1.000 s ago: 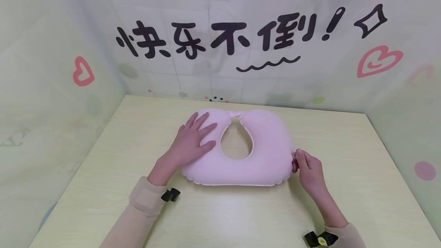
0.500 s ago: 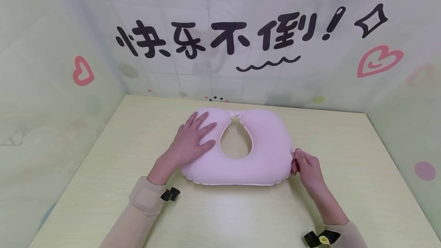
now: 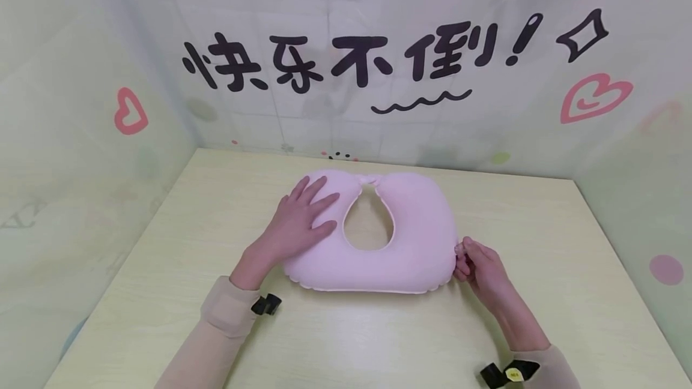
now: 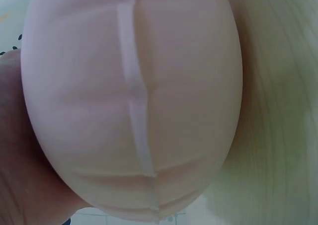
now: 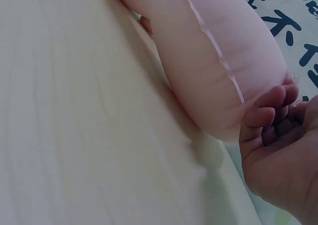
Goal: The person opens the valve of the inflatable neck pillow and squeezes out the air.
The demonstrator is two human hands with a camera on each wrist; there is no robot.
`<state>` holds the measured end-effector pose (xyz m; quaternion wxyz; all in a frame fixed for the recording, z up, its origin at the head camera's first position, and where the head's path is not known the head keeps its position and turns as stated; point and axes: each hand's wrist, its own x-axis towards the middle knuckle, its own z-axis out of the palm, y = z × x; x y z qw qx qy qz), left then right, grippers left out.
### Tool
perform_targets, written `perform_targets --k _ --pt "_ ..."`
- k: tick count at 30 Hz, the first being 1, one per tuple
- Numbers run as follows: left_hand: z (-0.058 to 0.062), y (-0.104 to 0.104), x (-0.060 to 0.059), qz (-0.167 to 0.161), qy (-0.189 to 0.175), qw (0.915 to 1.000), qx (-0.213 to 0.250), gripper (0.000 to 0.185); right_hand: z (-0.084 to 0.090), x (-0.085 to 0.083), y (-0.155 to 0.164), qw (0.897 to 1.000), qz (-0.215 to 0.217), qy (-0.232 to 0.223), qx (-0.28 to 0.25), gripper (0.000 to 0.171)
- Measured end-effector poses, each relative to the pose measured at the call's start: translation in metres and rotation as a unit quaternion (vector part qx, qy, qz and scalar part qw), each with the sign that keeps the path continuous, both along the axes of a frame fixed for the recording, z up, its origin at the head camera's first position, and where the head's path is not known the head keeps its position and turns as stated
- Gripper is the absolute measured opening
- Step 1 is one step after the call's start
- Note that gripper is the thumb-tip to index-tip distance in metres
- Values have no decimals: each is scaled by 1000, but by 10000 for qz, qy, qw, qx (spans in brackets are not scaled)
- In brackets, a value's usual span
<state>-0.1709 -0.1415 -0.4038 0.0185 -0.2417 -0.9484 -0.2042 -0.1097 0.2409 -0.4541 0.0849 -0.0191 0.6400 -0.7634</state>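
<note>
A puffed-up pink U-shaped inflatable neck pillow (image 3: 378, 269) lies flat on the table, its rounded gap facing up. My left hand (image 3: 294, 227) rests on its left arm with fingers spread and straight. Its seamed side fills the left wrist view, where the pillow (image 4: 184, 86) hides most of that hand. At the right edge, my right hand (image 3: 483, 266) pinches a small clear air valve (image 3: 459, 250) between thumb and fingers. The right wrist view shows the curled fingers of the right hand (image 5: 278, 150) beside the valve (image 5: 292, 77); the exact grip is partly hidden.
The pale wooden table (image 3: 346, 341) extends around the pillow on all sides. Printed fabric walls (image 3: 324, 119) with black lettering and hearts stand at the back, left and right. Black wrist cameras (image 3: 267, 305) sit on both cuffs.
My right hand has turned and dipped slightly at the valve, and the pillow's right side has shifted a little leftward. The left hand stays in place.
</note>
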Motion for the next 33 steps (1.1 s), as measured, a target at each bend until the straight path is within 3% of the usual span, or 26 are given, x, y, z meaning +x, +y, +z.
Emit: perform_targets --k 6,10,15,20,26,29,33 --pt "0 1 0 -24 66 9999 -120 58 -2 0 7 9998 185 111 -4 49" --pt "-1 2 1 -21 116 9998 -175 57 -1 1 8 9996 -121 26 271 51" --pt "-2 4 1 -35 122 9998 -181 56 3 0 7 9932 -601 -27 996 54" --pt "1 2 0 -44 156 9996 -236 56 9 -10 10 9763 -766 93 2021 53" --pt "9 -2 -4 52 31 9996 -258 57 19 -30 12 9564 -959 185 2754 43" --pt "12 -2 -7 83 30 9996 -277 57 23 -38 9 9431 -1027 372 3142 35" --pt "18 -1 -11 139 111 9993 -337 58 30 -49 2 9213 -1068 715 3670 37"
